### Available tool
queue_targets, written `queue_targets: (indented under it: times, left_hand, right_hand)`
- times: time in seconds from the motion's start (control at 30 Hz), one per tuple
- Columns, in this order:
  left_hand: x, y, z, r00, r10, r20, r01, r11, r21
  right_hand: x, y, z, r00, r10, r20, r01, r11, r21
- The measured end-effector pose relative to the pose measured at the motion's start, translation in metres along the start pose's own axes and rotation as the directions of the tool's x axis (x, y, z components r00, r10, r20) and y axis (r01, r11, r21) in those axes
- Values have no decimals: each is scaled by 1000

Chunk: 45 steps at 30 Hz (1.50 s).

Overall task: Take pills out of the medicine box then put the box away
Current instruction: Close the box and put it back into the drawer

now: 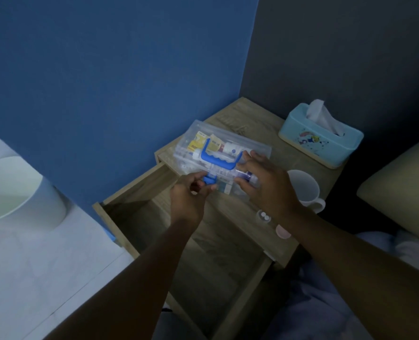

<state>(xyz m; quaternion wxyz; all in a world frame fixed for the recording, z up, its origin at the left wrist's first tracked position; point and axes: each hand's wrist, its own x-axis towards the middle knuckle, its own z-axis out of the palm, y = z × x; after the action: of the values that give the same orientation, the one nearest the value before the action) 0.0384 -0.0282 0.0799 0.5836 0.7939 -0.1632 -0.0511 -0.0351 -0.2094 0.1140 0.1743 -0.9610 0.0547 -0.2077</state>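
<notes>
A clear plastic medicine box (210, 141) with a blue handle (222, 160) lies on the wooden nightstand (250, 123), its lid down over packets and tubes. My left hand (191, 192) pinches the blue front latch (209, 180). My right hand (264, 185) rests on the box's right end, fingers spread over the lid. Two white pills (265, 215) sit in a small clear cap on the nightstand, just under my right wrist.
The nightstand's drawer (203, 241) is pulled out below the box. A white mug (304, 190) and a light blue tissue box (321, 136) stand to the right. A pink round item (282, 232) lies near the pills. Blue wall behind, bed at right.
</notes>
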Motion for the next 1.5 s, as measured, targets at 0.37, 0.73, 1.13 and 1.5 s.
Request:
queue_targets:
  times: [0.37, 0.73, 1.13, 1.5]
  left_hand:
    - [4, -2, 4, 995, -49, -82, 28, 969, -245]
    - [4, 7, 18, 976, -71, -207, 47, 992, -117]
    - [-17, 14, 50, 940, -317, -126, 274, 922, -274]
    - [7, 14, 8, 894, -435, -107, 385, 868, -313]
  right_hand:
    - [-1, -4, -2, 999, 34, 12, -34, 999, 3]
    - [-2, -4, 0, 1000, 30, 1, -30, 1000, -9]
    - [-2, 3, 6, 999, 16, -31, -16, 1000, -9]
    - [19, -9, -22, 973, 232, 6, -225, 938, 264]
